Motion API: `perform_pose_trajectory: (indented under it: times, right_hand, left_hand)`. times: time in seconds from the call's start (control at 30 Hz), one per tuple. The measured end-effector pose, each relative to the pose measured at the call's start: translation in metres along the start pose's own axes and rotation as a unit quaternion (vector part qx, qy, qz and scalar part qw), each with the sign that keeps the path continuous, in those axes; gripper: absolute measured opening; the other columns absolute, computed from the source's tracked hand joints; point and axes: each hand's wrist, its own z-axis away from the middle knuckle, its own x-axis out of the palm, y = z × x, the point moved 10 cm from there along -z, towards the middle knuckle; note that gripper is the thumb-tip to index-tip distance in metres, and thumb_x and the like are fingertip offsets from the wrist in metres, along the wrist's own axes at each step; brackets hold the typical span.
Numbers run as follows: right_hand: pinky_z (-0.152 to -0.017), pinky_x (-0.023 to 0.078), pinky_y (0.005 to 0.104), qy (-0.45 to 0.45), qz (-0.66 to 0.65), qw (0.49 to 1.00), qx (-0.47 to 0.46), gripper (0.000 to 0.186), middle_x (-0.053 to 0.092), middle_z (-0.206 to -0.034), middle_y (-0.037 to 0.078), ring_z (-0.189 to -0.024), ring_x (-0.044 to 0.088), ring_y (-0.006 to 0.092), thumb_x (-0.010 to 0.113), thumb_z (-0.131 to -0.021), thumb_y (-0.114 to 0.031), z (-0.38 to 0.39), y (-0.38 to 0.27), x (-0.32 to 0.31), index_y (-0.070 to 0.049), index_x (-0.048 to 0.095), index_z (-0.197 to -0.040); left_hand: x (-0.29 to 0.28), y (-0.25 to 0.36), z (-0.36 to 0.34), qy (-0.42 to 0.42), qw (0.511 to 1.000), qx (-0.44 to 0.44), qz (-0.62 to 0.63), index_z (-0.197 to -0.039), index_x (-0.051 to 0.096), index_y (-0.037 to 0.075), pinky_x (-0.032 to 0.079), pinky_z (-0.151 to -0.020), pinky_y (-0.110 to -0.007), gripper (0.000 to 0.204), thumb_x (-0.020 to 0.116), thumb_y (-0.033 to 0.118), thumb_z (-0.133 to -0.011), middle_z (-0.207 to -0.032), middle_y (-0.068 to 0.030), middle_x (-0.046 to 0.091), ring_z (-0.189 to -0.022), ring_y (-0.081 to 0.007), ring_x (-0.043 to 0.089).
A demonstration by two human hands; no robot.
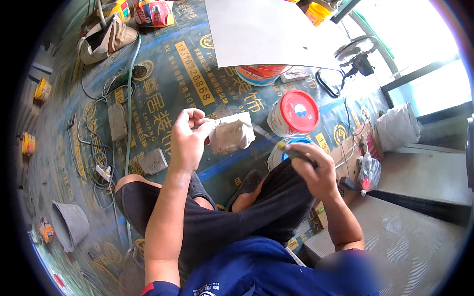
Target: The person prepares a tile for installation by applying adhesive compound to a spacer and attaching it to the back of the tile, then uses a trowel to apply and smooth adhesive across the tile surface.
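My left hand (187, 138) is raised in front of my knees, thumb and fingers closed on the edge of a wide scraper whose blade is covered by a thick slab of pale putty (232, 132). To its right, my right hand (313, 165) grips a putty knife (282, 146) with a dark handle and a yellow collar. The narrow blade is smeared by motion and points toward the putty, slightly apart from it. Just beyond the right hand stands a white bucket with a red lid (299, 111). A second bucket with a blue rim (286, 150) is partly hidden behind that hand.
A large white board (271, 34) rests over a red bucket (261, 74). A black fan (358, 59) stands by the window. Large grey tiles (395, 237) lie at right. Cables (101, 148), a hose (130, 113), blocks (154, 162) and a grey bucket (71, 224) occupy the left floor.
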Motion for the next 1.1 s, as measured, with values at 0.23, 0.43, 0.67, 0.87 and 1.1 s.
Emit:
perform_pose_trajectory:
  times: [0.23, 0.43, 0.67, 0.87, 1.1]
  right_hand:
    - [-0.048, 0.032, 0.0184, 0.023, -0.371, 0.895, 0.245, 0.031, 0.057, -0.088, 0.005, -0.056, 0.044, 0.0051, 0.050, -0.095, -0.011, 0.036, 0.068, 0.047, 0.002, 0.050, -0.123]
    - [-0.046, 0.031, 0.0190, 0.058, -0.430, 0.861, 0.265, 0.031, 0.057, -0.089, 0.006, -0.055, 0.043, 0.0065, 0.051, -0.096, -0.014, 0.044, 0.079, 0.063, 0.001, 0.050, -0.123]
    - [-0.046, 0.032, 0.0194, 0.060, -0.490, 0.808, 0.321, 0.030, 0.056, -0.086, 0.007, -0.056, 0.046, 0.0081, 0.052, -0.095, -0.018, 0.047, 0.086, 0.082, -0.002, 0.052, -0.121]
    - [-0.045, 0.031, 0.0203, 0.045, -0.621, 0.703, 0.343, 0.032, 0.057, -0.086, 0.009, -0.054, 0.045, 0.0106, 0.053, -0.091, -0.024, 0.046, 0.086, 0.093, -0.005, 0.054, -0.117]
    - [-0.046, 0.034, 0.0207, -0.016, -0.599, 0.714, 0.362, 0.029, 0.060, -0.082, 0.010, -0.054, 0.046, 0.0093, 0.057, -0.090, -0.020, 0.050, 0.072, 0.119, -0.004, 0.057, -0.113]
  left_hand:
    - [-0.008, -0.012, -0.009, 0.009, 0.979, -0.068, 0.194, -0.103, 0.049, 0.005, 0.055, -0.073, -0.035, 0.017, 0.053, 0.000, -0.087, -0.094, -0.0084, 0.060, -0.086, -0.0194, 0.063]
    - [-0.008, -0.001, -0.008, 0.030, 0.968, -0.055, 0.242, -0.103, 0.050, 0.004, 0.056, -0.077, -0.037, 0.017, 0.052, -0.002, -0.087, -0.093, -0.0085, 0.059, -0.086, -0.0187, 0.062]
    - [-0.010, 0.021, -0.012, -0.071, 0.963, -0.006, 0.261, -0.106, 0.052, 0.007, 0.054, -0.078, -0.030, 0.017, 0.054, 0.001, -0.090, -0.094, -0.0056, 0.063, -0.083, -0.0149, 0.063]
    - [-0.017, 0.038, -0.012, -0.093, 0.959, 0.011, 0.266, -0.108, 0.055, 0.006, 0.054, -0.075, -0.027, 0.016, 0.053, 0.003, -0.092, -0.097, -0.0075, 0.065, -0.086, -0.0155, 0.065]
    - [-0.025, 0.047, -0.017, -0.082, 0.948, 0.037, 0.304, -0.107, 0.055, 0.005, 0.056, -0.078, -0.032, 0.018, 0.054, -0.002, -0.090, -0.096, -0.0077, 0.064, -0.087, -0.0173, 0.065]
